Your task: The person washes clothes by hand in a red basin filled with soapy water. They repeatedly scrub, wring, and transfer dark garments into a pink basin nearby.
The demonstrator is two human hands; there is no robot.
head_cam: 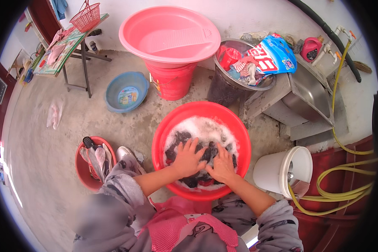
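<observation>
A red plastic basin (201,105) stands on the floor before me, holding white suds (204,126) and dark wet laundry (182,137). Small red patches show among the dark cloth. Over its middle is my left hand (188,159), palm down with the fingers spread. My right hand (222,163) lies just beside it, also palm down with fingers apart. Both appear to rest on the wet cloth, gripping nothing that I can see. The thumbs point toward each other. Suds and water hide the lower part of the laundry.
Beyond the basin, a pink washboard tub (135,34) sits on a red bucket (173,82). A blue basin (108,96) is to its left; a laundry-filled metal tub (219,91) bears a detergent bag (275,55). At right are a white bucket (269,170), yellow hose (327,184) and steel sink (308,97).
</observation>
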